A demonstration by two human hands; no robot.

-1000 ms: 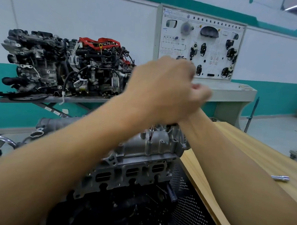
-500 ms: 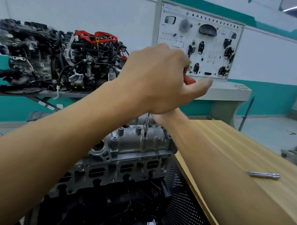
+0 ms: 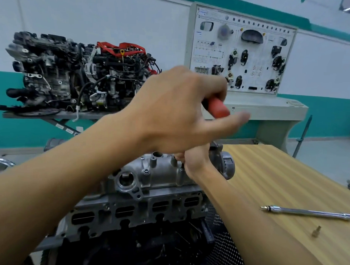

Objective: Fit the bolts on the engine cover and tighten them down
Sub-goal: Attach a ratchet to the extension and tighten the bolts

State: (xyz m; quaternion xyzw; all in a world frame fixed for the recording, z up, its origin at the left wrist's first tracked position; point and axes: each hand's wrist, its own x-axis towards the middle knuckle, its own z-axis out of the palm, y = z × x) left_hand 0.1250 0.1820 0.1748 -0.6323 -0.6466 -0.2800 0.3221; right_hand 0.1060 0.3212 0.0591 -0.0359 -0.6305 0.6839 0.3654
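- The grey metal engine cover sits on top of the engine block, low in the middle of the view; everything below is placed from it.
- At the cover's far right edge the right hand is pinched round something small at a bolt boss; the bolt itself is hidden by the fingers.
- Just above the cover, the left hand is wrapped round the red handle of a screwdriver, thumb stretched out to the right and blurred. The shaft runs down behind the hand toward the right hand and cannot be seen.
- Right of the cover is a wooden table; on it, well apart from the cover, lie a long metal extension bar and, nearer the camera, a small brass-coloured fitting.
- Below and right of the cover, a black perforated panel stands against the table's edge.
- Behind and left of the cover, a second engine with red parts on top rests on a stand.
- Behind and right of the cover stands a white training board with mounted car parts, against a white and teal wall.
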